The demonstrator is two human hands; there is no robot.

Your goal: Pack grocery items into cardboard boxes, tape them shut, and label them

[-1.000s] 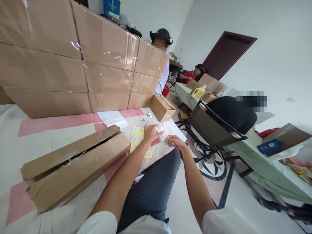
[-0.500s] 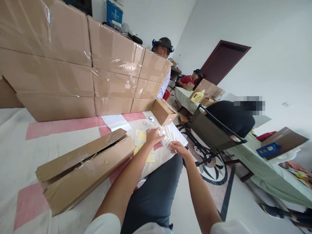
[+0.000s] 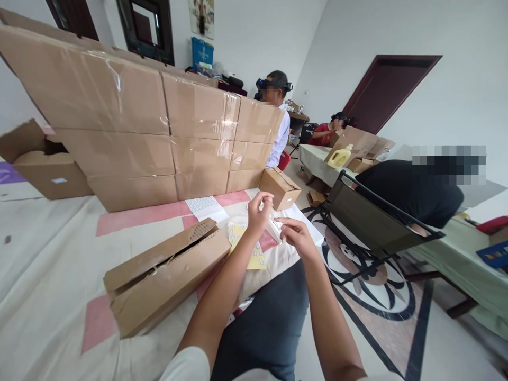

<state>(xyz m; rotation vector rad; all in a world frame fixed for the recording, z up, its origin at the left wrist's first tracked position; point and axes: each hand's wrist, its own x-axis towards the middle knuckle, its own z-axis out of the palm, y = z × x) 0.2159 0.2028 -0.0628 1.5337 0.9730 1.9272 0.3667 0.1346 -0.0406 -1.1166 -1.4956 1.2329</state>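
My left hand (image 3: 259,212) is raised over the bed-like surface, its fingers closed in a pinch; whatever they hold is too small to make out. Just to its right, my right hand (image 3: 297,236) has its fingers bent in around a small white packet or box (image 3: 273,229), whose exact kind I cannot tell. Partly behind my left forearm lies a yellow sheet (image 3: 256,260) with small white label-like shapes. Farther left a white sheet with rows of grey shapes (image 3: 202,205) lies on the pink and cream cloth (image 3: 151,219).
A long, worn cardboard box (image 3: 170,275) lies left of my arms. Stacked taped cartons (image 3: 130,153) form a wall beyond, with a smaller carton (image 3: 280,188) at their right end. To the right are a folding chair (image 3: 381,211) with a seated person and a green-covered table (image 3: 476,280).
My left hand has lifted off the white item into a pinch, while my right hand has closed in on it. The view has swung left, so the scene sits farther right.
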